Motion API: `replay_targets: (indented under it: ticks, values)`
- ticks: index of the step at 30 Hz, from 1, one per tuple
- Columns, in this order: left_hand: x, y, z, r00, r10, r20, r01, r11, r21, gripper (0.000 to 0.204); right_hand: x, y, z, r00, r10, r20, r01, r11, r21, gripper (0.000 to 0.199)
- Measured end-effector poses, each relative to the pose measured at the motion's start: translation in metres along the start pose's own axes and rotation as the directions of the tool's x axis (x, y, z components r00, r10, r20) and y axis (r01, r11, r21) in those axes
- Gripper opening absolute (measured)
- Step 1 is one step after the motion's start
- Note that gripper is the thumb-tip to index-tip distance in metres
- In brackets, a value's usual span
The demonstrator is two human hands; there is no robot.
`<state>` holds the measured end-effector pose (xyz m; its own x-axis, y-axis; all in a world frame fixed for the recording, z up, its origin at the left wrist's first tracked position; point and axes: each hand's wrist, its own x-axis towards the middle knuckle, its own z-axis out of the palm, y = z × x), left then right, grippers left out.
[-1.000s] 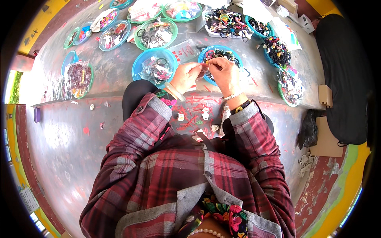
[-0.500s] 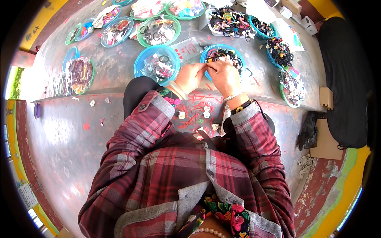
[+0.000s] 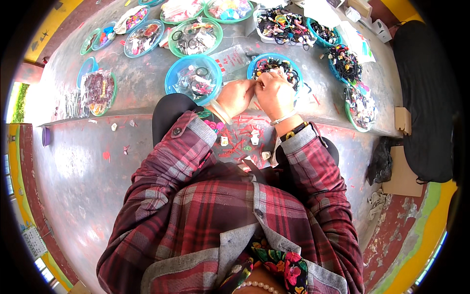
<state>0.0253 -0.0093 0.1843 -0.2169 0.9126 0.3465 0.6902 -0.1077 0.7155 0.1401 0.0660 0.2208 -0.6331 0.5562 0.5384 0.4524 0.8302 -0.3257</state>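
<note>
My left hand (image 3: pixel 236 96) and my right hand (image 3: pixel 274 93) are pressed together above my lap, fingers pinched on one small item between them; the item itself is too small and hidden to name. Both hands hover at the near edge of a blue bowl (image 3: pixel 255 65) filled with dark hair ties and colourful bits. A second blue bowl (image 3: pixel 171 81) with clear packets and rings lies just left of my left hand. Red scraps and small white tags (image 3: pixel 225 141) are scattered on the floor below my wrists.
Several round bowls of hair accessories ring the raised ledge: green ones (image 3: pixel 178 49), a tray of mixed ties (image 3: pixel 267 33), and bowls at the right (image 3: pixel 356 122). A dark bag (image 3: pixel 426 98) and flat cardboard (image 3: pixel 404 171) lie at the right.
My hands have stayed together at the blue bowl, fingers shifting slightly. The view has tilted a little, so the bowls appear lower in the picture.
</note>
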Motion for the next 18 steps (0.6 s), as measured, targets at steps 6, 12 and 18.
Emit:
replay_targets:
  ticks: [6,12,18]
  values:
    - [-0.001,-0.003,0.001,0.997,-0.061,-0.048,0.056,0.993,-0.102,0.02,0.002,0.012,0.006,0.986,0.152,0.072,-0.165,0.96,0.225,0.006]
    - [0.002,-0.009,-0.006,0.976,-0.203,0.077,0.218,0.914,-0.342,0.02,0.006,0.03,0.006,0.846,0.377,0.376,-0.532,0.628,0.568,0.008]
    - [0.006,-0.011,-0.021,0.879,-0.419,0.226,0.371,0.305,-0.877,0.025,0.007,0.03,-0.003,0.833,0.419,0.362,-0.539,0.466,0.702,0.004]
